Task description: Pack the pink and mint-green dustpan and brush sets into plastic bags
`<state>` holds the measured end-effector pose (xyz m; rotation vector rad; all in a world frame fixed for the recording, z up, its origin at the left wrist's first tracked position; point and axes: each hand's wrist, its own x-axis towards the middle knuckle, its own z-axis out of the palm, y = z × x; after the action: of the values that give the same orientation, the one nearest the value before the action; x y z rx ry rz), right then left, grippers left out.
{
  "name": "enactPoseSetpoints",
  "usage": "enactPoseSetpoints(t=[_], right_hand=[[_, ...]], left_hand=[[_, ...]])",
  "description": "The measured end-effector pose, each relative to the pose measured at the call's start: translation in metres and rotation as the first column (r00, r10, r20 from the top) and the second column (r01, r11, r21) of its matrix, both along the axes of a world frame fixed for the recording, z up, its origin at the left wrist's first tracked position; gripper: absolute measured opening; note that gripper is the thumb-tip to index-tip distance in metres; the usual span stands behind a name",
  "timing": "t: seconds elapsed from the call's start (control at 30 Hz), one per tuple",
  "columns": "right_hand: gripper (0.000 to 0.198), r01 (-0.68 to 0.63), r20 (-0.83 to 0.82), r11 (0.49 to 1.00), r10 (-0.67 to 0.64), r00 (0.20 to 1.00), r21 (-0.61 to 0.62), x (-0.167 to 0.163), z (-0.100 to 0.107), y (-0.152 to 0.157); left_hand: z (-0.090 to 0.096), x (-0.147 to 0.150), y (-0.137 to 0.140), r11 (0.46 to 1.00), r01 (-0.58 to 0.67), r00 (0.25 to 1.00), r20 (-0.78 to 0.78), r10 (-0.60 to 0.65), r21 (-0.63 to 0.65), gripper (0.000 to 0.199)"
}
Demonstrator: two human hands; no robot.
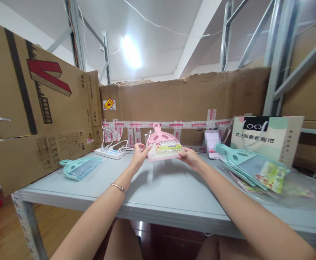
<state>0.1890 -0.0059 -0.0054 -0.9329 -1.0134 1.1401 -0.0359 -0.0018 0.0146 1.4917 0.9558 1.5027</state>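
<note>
A pink dustpan and brush set (pixel 164 139) in a clear plastic bag is held up over the middle of the table, its handle pointing up. My left hand (pixel 141 154) pinches its left lower edge. On the other side, my right hand (pixel 189 158) grips the right lower corner between thumb and fingers. A green and yellow label crosses the white bristles. To the left lies a mint-green dustpan and brush set (pixel 80 169), flat on the table. Several bagged mint-green dustpan sets (pixel 244 162) are piled at the right, with pink ones partly visible beneath them.
A white power strip (pixel 110 153) with plugged-in cables sits left of my hands. Large cardboard boxes (pixel 182 97) wall off the back and left. At the right stand a phone (pixel 213 144) and a paper bag (pixel 269 137). The grey table (pixel 158 187) has a metal front edge.
</note>
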Motion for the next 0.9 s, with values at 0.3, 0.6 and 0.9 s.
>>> enactPoseSetpoints(t=[0.3,0.6,0.9], right_hand=[[0.036,0.17,0.467,0.781,-0.515,0.719,0.601,-0.012,0.006,-0.014],[0.012,0.114,0.333,0.988,-0.142,0.932,0.103,-0.021,-0.005,-0.002],[0.018,-0.007,-0.075,0.987,-0.005,0.997,-0.162,-0.014,0.007,-0.011]], left_hand=[[-0.004,-0.001,-0.003,0.995,0.076,0.982,-0.167,-0.085,-0.06,0.026],[-0.009,0.005,-0.001,0.989,0.13,0.988,-0.07,-0.135,-0.07,0.039],[-0.003,-0.001,0.005,0.982,0.111,0.993,0.05,-0.104,-0.151,0.038]])
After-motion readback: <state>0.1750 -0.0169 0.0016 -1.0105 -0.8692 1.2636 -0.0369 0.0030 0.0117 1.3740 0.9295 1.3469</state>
